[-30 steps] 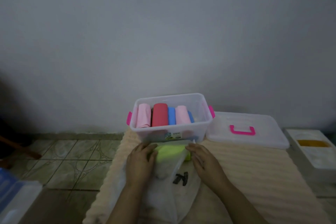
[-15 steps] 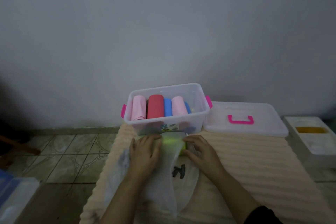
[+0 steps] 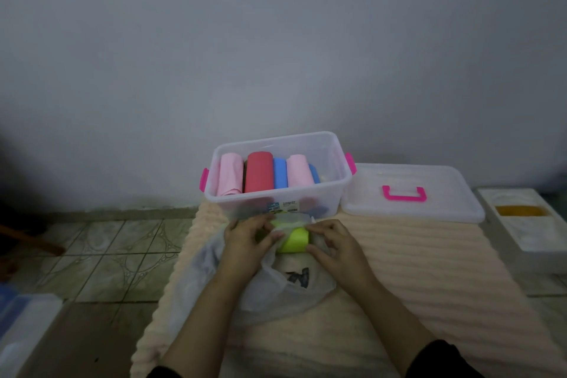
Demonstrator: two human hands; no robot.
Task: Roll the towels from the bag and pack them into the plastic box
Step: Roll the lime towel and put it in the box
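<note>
Both hands have closed in on the green towel (image 3: 293,241) since a second ago, when they lay flatter on the bag, and more of the towel now shows at the bag's mouth. Left hand (image 3: 247,242) has its fingers curled over the bag's (image 3: 276,291) thin white plastic at the towel's left end, pinching it there. Right hand (image 3: 333,244) curls its fingers on the plastic at the towel's right end, so each grip is clamped on the bag beside the towel. Whether the fingers also hold the towel itself, I cannot tell. That towel lies just in front of the box (image 3: 277,176), half wrapped in the bag, on a cream mat (image 3: 414,255) spread on the tiled floor (image 3: 122,255). Inside the clear box, rolled towels lie side by side: pink (image 3: 230,173), red (image 3: 259,172), blue (image 3: 279,173), pink again (image 3: 297,170), with another blue edge beyond. Its lid (image 3: 411,190), with a pink handle, rests on the mat just right of the box. Further right stands a white tray (image 3: 527,224).
</note>
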